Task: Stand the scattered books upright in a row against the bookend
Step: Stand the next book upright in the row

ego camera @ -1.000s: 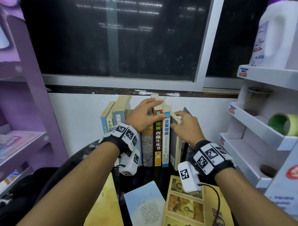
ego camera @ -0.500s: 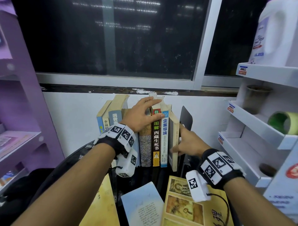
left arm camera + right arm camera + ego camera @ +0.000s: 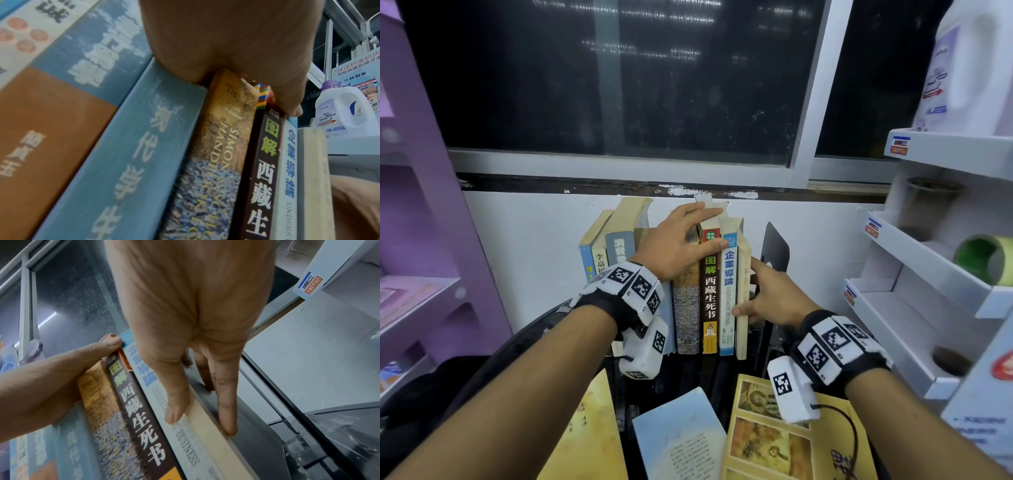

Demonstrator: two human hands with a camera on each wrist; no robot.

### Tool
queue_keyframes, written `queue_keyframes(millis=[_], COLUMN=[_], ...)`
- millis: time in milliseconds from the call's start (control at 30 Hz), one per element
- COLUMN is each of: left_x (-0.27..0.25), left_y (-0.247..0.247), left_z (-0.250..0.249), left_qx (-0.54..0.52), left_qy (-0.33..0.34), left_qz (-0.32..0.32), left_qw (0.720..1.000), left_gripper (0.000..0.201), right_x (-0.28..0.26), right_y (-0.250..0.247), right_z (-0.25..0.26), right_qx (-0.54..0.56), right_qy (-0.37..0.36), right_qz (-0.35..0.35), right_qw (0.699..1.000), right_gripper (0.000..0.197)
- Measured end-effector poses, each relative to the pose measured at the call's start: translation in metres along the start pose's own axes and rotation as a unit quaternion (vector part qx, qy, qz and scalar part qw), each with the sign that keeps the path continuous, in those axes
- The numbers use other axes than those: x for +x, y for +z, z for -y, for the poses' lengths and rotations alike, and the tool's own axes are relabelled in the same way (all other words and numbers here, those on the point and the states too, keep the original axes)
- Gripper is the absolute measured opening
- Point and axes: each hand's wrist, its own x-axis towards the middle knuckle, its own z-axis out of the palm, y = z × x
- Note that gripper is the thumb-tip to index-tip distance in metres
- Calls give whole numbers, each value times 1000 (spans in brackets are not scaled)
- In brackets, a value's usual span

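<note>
A row of books stands upright against the white wall, ending in a dark brown book (image 3: 710, 291), a blue-white book (image 3: 728, 291) and a thin cream book (image 3: 743, 274). My left hand (image 3: 688, 236) lies over the tops of the middle books, its thumb on the dark brown spine (image 3: 261, 178). My right hand (image 3: 767, 298) pinches the cream book (image 3: 211, 434), thumb on the spine side and straight fingers (image 3: 226, 410) on its right cover. The black bookend (image 3: 777, 246) stands just right of that hand, with a gap between it and the cream book.
Three books lie flat on the dark table near me: a yellow one (image 3: 585, 428), a light blue one (image 3: 681, 435) and a picture-covered one (image 3: 774, 438). A white shelf unit (image 3: 914, 260) with a green tape roll (image 3: 983, 260) stands right. A purple shelf (image 3: 414, 205) stands left.
My right hand has slid from the top of the cream book down to its right side, uncovering the bookend. The left hand has stayed on the book tops.
</note>
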Motion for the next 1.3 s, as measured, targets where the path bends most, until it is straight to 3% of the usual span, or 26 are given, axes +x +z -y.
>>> queue_keyframes(millis=[600,1033,1300], left_x=[-2,-13,-40], left_y=[0,4,5], left_z=[-2,-11,-25], left_qx=[-1,25,8], left_qy=[-5,-16,5], left_qz=[6,-22,-66], left_qw=[1000,999,998], left_gripper=[60,63,54], right_x=[11,-6,-34], right_y=[1,4,-4], right_z=[-9,-6,-5], right_qx=[78,26,0], right_qy=[20,36,63], right_qz=[-5,0,24], right_qw=[997,999,998], right_gripper=[91,83,76])
